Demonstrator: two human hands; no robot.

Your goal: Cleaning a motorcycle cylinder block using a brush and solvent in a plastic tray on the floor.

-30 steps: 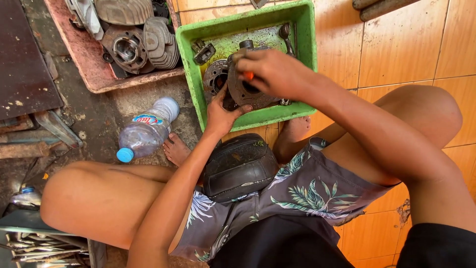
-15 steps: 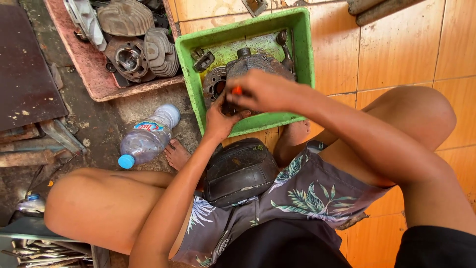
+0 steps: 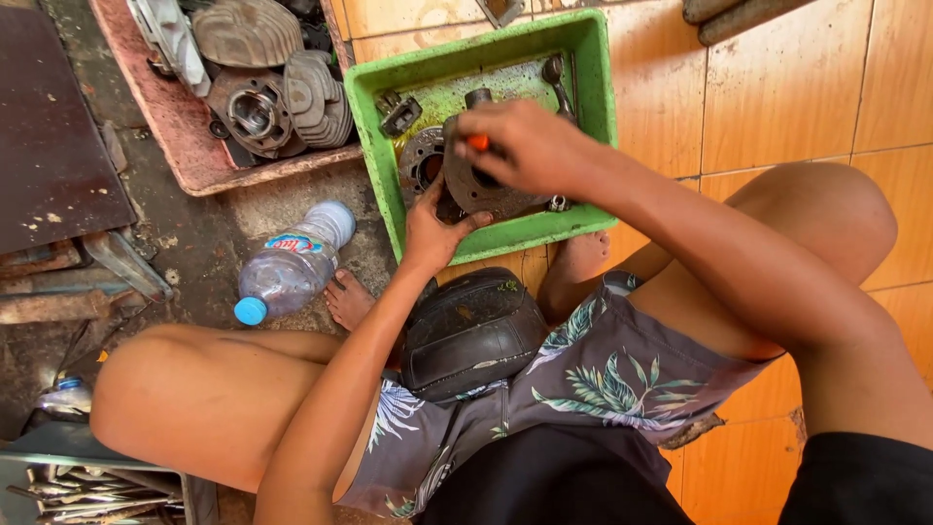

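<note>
Two bare hands worked on a grimy engine cylinder inside a green plastic tray.

My right hand (image 3: 530, 146) had its fingers curled tight around an orange-handled tool (image 3: 477, 143), pressing it onto the engine cylinder (image 3: 476, 185), which sat in the green tray (image 3: 374, 136). My left hand (image 3: 434, 228) clasped the cylinder's near edge, apparently to steady it. Left of the tray, a clear plastic bottle (image 3: 292, 264) with a blue cap and a red-and-blue label band lay on its side, beside a reddish tray (image 3: 180, 126) of finned parts.
</note>
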